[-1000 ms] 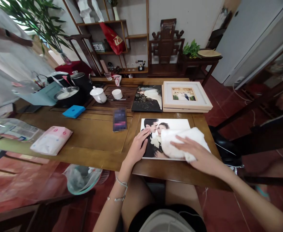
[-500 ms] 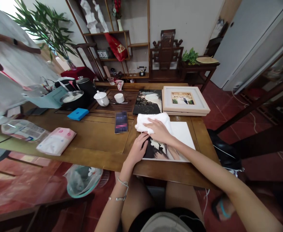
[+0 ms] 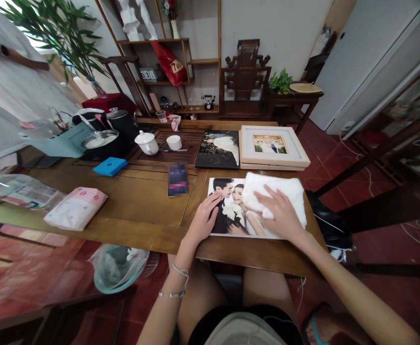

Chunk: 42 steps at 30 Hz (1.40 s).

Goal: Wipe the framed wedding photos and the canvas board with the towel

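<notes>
A photo panel (image 3: 231, 211) of a couple lies flat near the table's front edge. My left hand (image 3: 206, 215) rests on the panel's left edge, fingers stretched out flat. Over the panel's right part is a white towel (image 3: 289, 191), folded and thick. On that towel my right hand (image 3: 279, 211) presses with its fingers spread, not wrapped round it. The towel hides the panel's right side.
Behind the panel lie a dark photo panel (image 3: 219, 149) and stacked pale frames (image 3: 275, 147). To the left are a phone (image 3: 177, 179), a blue box (image 3: 109, 166), a tissue pack (image 3: 75, 209) and a lidded white cup (image 3: 147, 143). A lined bin (image 3: 118, 268) stands below.
My right hand has slid the towel to the right across the panel, uncovering the couple's heads. The towel is spread wider. My left hand stays at the panel's left edge.
</notes>
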Motion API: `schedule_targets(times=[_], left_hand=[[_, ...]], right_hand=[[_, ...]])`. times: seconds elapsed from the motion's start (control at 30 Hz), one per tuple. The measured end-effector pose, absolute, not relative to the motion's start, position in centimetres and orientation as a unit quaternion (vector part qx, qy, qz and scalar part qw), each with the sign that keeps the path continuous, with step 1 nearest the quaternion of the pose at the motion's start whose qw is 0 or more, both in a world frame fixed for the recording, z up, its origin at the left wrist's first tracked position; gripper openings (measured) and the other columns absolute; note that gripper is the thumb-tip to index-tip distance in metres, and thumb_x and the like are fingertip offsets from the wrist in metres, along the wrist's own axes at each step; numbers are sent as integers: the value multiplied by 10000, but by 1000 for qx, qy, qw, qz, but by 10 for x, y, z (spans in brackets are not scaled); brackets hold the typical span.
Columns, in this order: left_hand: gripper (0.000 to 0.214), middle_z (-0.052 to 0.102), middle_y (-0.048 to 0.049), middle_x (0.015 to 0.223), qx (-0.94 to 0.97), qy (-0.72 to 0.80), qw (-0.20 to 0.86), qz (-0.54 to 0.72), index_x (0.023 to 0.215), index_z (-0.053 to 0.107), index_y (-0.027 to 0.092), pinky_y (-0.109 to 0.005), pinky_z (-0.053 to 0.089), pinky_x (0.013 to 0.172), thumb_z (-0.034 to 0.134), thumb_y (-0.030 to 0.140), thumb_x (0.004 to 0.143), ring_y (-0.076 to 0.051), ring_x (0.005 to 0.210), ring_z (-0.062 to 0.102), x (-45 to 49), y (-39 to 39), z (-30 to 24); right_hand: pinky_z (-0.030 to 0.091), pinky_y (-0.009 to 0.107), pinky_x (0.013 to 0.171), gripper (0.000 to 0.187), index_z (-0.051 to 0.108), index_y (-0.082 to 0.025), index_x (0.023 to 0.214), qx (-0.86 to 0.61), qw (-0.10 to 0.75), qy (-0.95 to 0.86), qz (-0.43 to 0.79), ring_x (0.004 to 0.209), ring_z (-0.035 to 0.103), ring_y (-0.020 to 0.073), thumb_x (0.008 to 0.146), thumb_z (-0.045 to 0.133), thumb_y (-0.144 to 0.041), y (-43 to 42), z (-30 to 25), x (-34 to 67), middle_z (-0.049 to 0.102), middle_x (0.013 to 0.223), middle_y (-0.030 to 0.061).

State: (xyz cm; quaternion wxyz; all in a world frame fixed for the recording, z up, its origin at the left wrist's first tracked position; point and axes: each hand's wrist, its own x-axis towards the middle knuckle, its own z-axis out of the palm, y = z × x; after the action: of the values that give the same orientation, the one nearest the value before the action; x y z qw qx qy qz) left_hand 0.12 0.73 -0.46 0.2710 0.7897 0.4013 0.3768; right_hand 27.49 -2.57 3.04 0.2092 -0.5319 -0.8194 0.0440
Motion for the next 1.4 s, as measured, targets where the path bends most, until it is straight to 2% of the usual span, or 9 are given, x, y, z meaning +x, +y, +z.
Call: schedule_targets(times=[0.13, 0.23, 0.4, 0.57, 0.7, 0.9, 1.03, 1.17, 1.4], left_hand=[[409, 507, -109, 1459, 793, 403, 268, 369, 1366, 541, 211, -499, 316, 1182, 383, 226, 990, -230, 1394, 422, 1, 7, -2], [411, 506, -110, 1459, 794, 401, 269, 368, 1370, 537, 211, -498, 314, 1184, 383, 227, 990, -231, 1401, 413, 1, 7, -2], [402, 511, -97, 1455, 793, 395, 272, 376, 1362, 542, 233, -505, 320, 1179, 388, 232, 990, -223, 1392, 425, 0, 7, -3], [399, 515, -104, 1449, 789, 403, 275, 375, 1352, 552, 219, -490, 320, 1180, 389, 233, 988, -223, 1385, 433, 1, 7, -2], [401, 515, -105, 1449, 791, 404, 273, 370, 1351, 552, 216, -493, 313, 1182, 393, 226, 984, -226, 1388, 429, 1, 7, -3], [409, 516, -112, 1447, 799, 393, 274, 365, 1345, 557, 211, -491, 324, 1177, 400, 196, 968, -236, 1393, 422, 0, 8, -2], [404, 508, -107, 1456, 796, 398, 271, 366, 1352, 551, 216, -498, 318, 1179, 394, 216, 981, -232, 1392, 424, 0, 8, -3], [396, 513, -92, 1454, 791, 397, 277, 374, 1353, 551, 240, -493, 311, 1184, 398, 238, 988, -218, 1396, 421, 0, 8, -4], [395, 519, -104, 1446, 791, 402, 276, 369, 1351, 555, 224, -500, 316, 1180, 393, 244, 991, -221, 1388, 430, 0, 8, -3]], right_hand=[[149, 567, 1184, 810, 525, -201, 1383, -423, 150, -887, 108, 1477, 175, 274, 585, 486, -72, -80, 39, 235, 448, 1501, 21], [160, 542, 1191, 839, 500, -211, 1403, -395, 137, -896, 151, 1479, 173, 245, 577, 482, -65, -83, 43, 231, 445, 1504, 11], [226, 575, 1161, 722, 525, -216, 1385, -479, 180, -850, 122, 1440, 294, 262, 678, 473, -78, -15, 39, 274, 537, 1429, 56], [195, 608, 1159, 643, 558, -110, 1342, -575, 171, -798, 58, 1443, 261, 339, 708, 459, -66, 24, 36, 281, 505, 1452, 104], [127, 633, 1165, 635, 554, -93, 1347, -555, 137, -819, 56, 1448, 219, 380, 714, 524, -122, -21, 38, 243, 483, 1467, 118], [90, 584, 1190, 824, 470, -160, 1425, -402, 105, -899, 139, 1487, 102, 302, 610, 542, -59, -88, 48, 210, 383, 1541, 66], [153, 562, 1187, 817, 490, -207, 1411, -415, 127, -887, 158, 1469, 208, 256, 613, 521, -37, -56, 47, 232, 494, 1468, 50], [196, 582, 1170, 708, 517, -200, 1394, -496, 174, -843, 116, 1441, 290, 279, 697, 509, -75, -2, 39, 266, 540, 1426, 72], [193, 613, 1161, 628, 557, -107, 1347, -572, 146, -806, 40, 1444, 247, 363, 719, 530, -92, -11, 37, 259, 509, 1446, 130]])
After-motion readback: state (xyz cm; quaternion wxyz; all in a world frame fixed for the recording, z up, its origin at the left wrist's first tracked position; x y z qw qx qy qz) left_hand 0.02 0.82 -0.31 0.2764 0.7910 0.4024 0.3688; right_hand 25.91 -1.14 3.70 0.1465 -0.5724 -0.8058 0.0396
